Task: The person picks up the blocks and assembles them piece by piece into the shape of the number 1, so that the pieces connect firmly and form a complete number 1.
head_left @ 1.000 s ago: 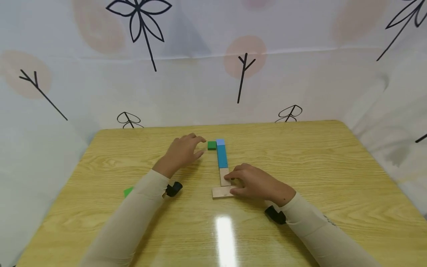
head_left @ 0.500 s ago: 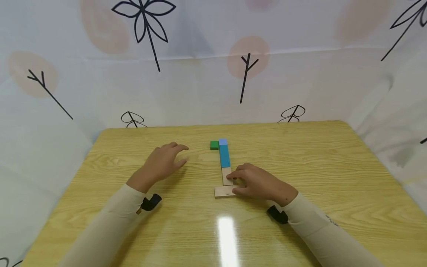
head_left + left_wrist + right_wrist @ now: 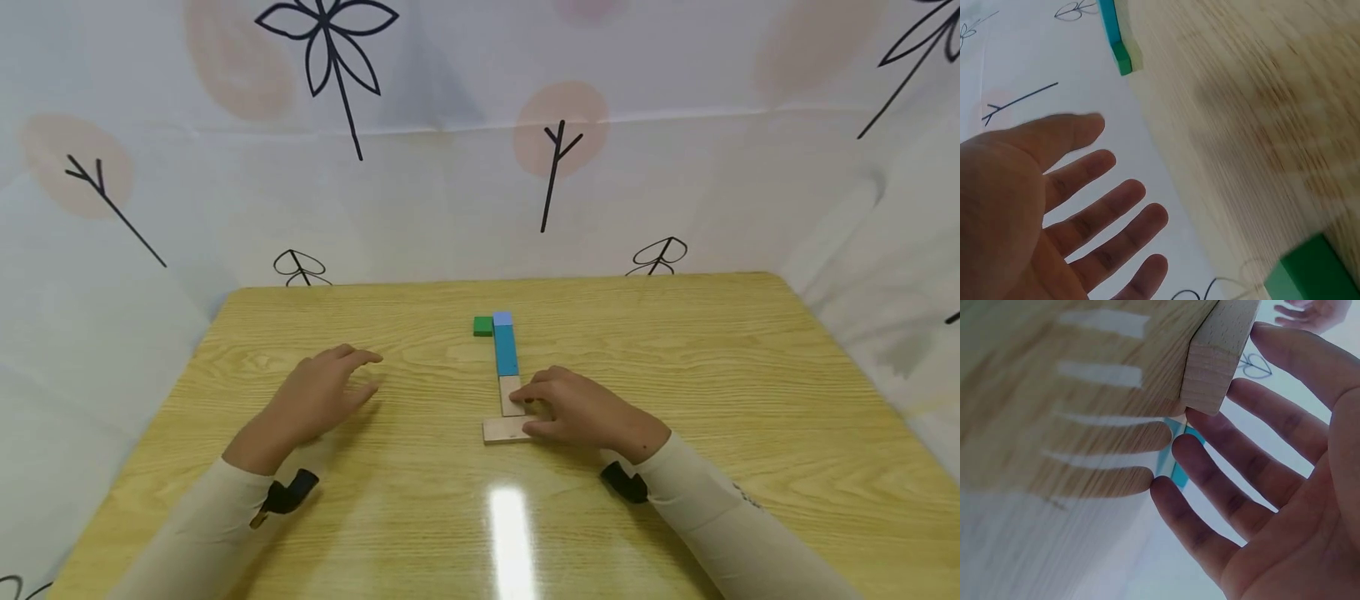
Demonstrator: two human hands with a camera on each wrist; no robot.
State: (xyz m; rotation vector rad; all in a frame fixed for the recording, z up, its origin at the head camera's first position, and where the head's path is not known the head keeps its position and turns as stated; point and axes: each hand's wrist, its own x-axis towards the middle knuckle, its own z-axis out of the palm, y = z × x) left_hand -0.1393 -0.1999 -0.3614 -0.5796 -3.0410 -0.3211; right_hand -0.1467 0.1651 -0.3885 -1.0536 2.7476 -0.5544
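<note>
A row of blocks lies in the middle of the table in the head view: a small lilac-blue block (image 3: 502,318), a longer blue block (image 3: 506,350) and a plain wood block (image 3: 509,392). Crosswise below lies another plain wood block (image 3: 504,431). A green block (image 3: 483,327) sits left of the far end. My right hand (image 3: 577,412) has loosely bent fingers at the plain blocks; its thumb and fingertips rest near a block edge in the right wrist view. My left hand (image 3: 311,404) hovers over the table at left, fingers apart, holding nothing.
A larger green block (image 3: 1316,272) lies on the table near my left hand in the left wrist view; my arm hides it in the head view. A patterned white cloth (image 3: 450,200) hangs behind the table's far edge (image 3: 360,286).
My left hand has pulled back from beside the small green block, moving left and toward me. The right hand has stayed at the plain blocks. The head view has shifted slightly.
</note>
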